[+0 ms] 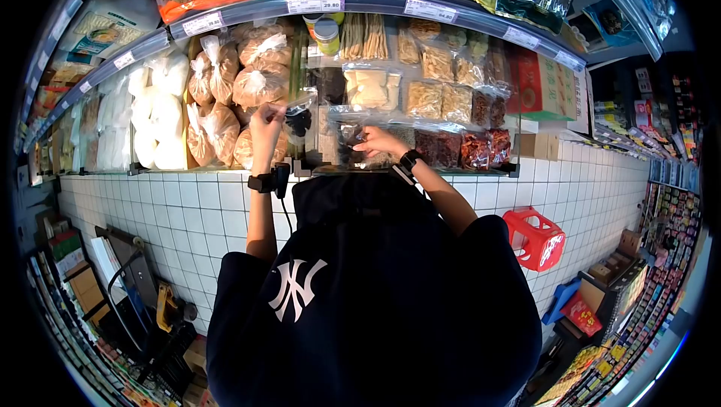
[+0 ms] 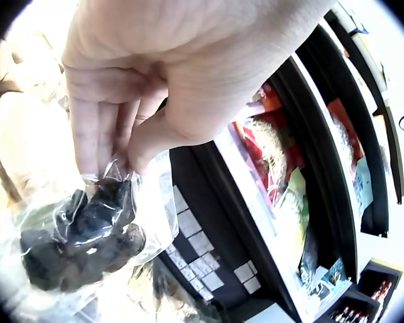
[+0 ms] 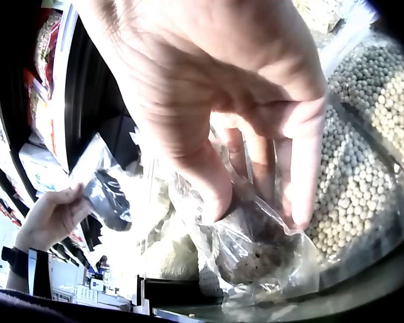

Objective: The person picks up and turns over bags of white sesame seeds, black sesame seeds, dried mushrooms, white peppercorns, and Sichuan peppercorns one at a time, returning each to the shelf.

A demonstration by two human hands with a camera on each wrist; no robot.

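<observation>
Near the bin's (image 1: 473, 173) front edge, our left hand (image 1: 266, 128) pinches a black bag (image 2: 87, 235), long side slanting down; our right hand (image 1: 379, 144) grips a brown bag (image 3: 256, 259). Only the right wrist view clearly shows beans (image 3: 350, 182).

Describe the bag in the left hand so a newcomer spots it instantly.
From the head camera, find the shelf rail with price tags, then the tan bags below it, left of centre. At their right edge, the left hand pinches a clear bag. Its near-black, lumpy contents set it apart from the tan bags beside it.
</observation>
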